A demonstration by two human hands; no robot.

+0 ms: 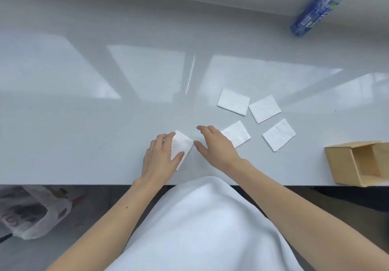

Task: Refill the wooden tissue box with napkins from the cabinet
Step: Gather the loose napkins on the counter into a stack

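Note:
A folded white napkin lies on the white table near its front edge, and my left hand rests on it with thumb and fingers gripping its edges. Just to the right, my right hand hovers with fingers spread and nothing in it, partly covering another folded napkin. Three more folded napkins lie further right: one, one and one. The wooden tissue box lies on its side at the right front edge, its open end showing an empty inside.
A blue-labelled plastic water bottle stands at the back right by the wall. Below the table's front edge on the left sits a white plastic bag on the floor. My white garment fills the lower middle.

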